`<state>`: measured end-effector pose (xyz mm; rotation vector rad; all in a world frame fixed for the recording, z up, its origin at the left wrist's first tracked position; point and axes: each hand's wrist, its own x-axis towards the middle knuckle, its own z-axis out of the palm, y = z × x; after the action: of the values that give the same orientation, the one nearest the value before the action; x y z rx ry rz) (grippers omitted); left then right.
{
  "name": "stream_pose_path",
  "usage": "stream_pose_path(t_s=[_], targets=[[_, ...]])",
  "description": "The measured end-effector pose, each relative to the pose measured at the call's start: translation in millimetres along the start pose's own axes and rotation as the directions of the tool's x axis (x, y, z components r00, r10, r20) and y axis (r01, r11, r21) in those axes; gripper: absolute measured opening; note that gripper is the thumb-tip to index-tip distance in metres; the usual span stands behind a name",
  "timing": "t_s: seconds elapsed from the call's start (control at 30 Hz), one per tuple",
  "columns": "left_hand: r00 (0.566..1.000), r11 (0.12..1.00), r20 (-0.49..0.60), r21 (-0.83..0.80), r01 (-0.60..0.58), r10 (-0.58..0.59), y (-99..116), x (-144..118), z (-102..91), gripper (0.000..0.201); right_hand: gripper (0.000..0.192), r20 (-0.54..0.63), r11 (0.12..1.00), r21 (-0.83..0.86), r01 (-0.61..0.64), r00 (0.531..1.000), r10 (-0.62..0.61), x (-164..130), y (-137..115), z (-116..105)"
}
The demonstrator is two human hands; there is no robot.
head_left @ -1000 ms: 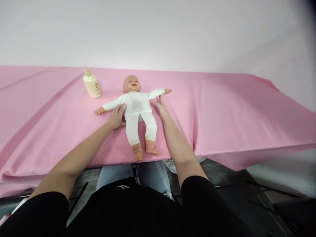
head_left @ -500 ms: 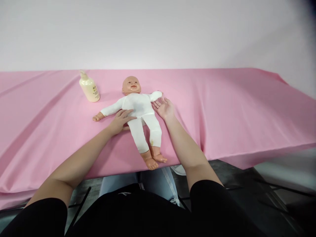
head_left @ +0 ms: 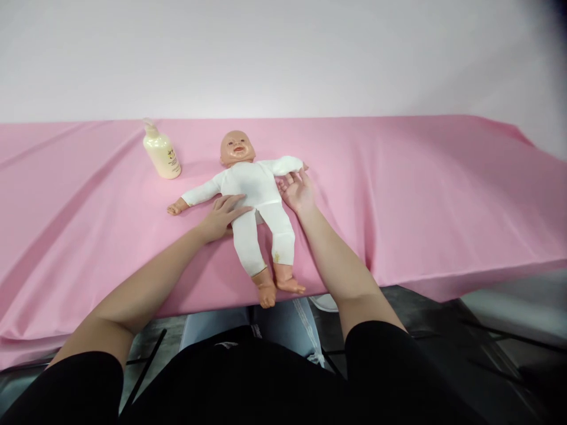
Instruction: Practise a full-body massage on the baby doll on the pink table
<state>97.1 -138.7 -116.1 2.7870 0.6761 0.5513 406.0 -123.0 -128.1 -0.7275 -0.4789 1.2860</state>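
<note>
A baby doll point(head_left: 252, 195) in a white bodysuit lies face up on the pink-covered table point(head_left: 420, 195), head away from me, feet at the near edge. My left hand point(head_left: 221, 215) rests flat on the doll's hip, fingers apart. My right hand point(head_left: 297, 190) lies palm up beside the doll's torso, fingertips touching the underside of its outstretched arm. Neither hand grips anything.
A cream pump bottle point(head_left: 161, 152) stands upright on the table to the left of the doll's head. The pink cloth hangs over the near edge in folds. A white wall rises behind the table. My legs are below the table edge.
My left hand slid from the doll's side onto its hip. My right hand turned palm up under the doll's arm. The doll's legs shifted slightly to the right.
</note>
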Motion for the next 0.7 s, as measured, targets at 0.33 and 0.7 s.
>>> stream_pose_path(t_s=[0.33,0.7], targets=[[0.999,0.995,0.050,-0.100,0.008,-0.003,-2.8,5.5,-6.2,0.037,0.028,-0.066,0.908,-0.241,0.344,0.927,-0.368,-4.5,7.7,11.0],[0.994,0.942,-0.105,-0.336,-0.011,-0.026,-3.2,8.2,-8.2,0.031,0.066,0.330,0.688,-0.534,0.491,0.870,-0.366,-33.8,22.4,34.8]])
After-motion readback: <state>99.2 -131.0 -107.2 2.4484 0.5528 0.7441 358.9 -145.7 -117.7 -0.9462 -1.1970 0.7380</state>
